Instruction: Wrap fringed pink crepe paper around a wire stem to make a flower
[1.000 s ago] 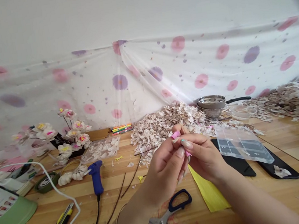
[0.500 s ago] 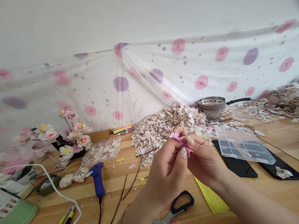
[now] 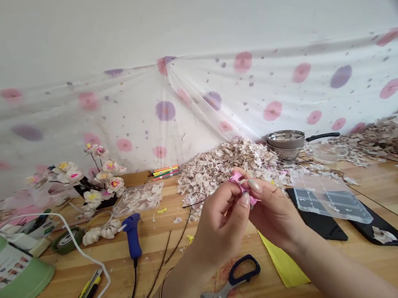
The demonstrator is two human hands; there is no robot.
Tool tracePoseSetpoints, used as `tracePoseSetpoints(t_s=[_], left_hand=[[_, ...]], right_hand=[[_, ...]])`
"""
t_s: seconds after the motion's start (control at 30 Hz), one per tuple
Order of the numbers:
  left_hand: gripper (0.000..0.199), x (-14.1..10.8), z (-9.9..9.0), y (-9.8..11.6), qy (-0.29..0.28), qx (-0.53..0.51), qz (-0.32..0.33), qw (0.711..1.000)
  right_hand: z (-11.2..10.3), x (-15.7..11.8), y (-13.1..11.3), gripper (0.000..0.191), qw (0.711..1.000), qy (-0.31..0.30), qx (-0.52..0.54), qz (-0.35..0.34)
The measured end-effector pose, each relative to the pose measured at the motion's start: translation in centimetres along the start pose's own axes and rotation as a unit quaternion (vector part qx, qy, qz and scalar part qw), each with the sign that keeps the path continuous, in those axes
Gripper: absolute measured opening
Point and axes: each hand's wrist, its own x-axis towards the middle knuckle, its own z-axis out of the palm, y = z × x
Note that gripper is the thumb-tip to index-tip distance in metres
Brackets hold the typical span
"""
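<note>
A small pink piece [image 3: 236,177], which looks like crepe paper, is pinched between the fingertips of both hands above the middle of the table. My left hand [image 3: 226,214] closes on it with thumb and forefinger. From the other side, my right hand [image 3: 272,208] presses it with thumb and fingers. Much of the piece is hidden behind the fingers. Open-bladed scissors [image 3: 226,290] with dark handles lie below the hands, partly behind the left wrist. A yellow paper strip [image 3: 281,263] lies under the right forearm.
Behind the hands rises a heap of pale petal scraps [image 3: 216,164]. Left are a blue glue gun [image 3: 133,234], brown twigs [image 3: 159,263], a vase of paper flowers [image 3: 108,176] and a green container [image 3: 20,273]. Steel bowls [image 3: 287,144] and a clear compartment box [image 3: 331,197] stand right.
The view has shifted slightly, so the table things appear a little further right. Both hands keep hold of the pink piece, which is now more folded in between the fingers.
</note>
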Motion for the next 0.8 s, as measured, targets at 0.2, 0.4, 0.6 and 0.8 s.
tracePoseSetpoints(t_s=[0.2, 0.4, 0.6, 0.8], left_hand=[[0.025, -0.1, -0.5, 0.4, -0.006, -0.042, -0.041, 0.998], [0.023, 0.2, -0.3, 1.2, -0.039, -0.130, -0.106, 0.985], [0.018, 0.4, -0.2, 2.0, -0.078, -0.184, -0.183, 0.963], [0.017, 0.6, -0.4, 2.2, -0.105, -0.222, -0.221, 0.944]], right_hand=[[-1.7, 0.8, -0.5, 0.012, 0.933, 0.021, -0.253, -0.254], [-3.5, 1.2, -2.3, 0.016, 0.750, -0.118, -0.509, -0.406], [-3.8, 1.1, -2.9, 0.021, 0.631, -0.127, -0.611, -0.462], [-3.6, 0.7, -3.0, 0.021, 0.600, -0.146, -0.628, -0.474]])
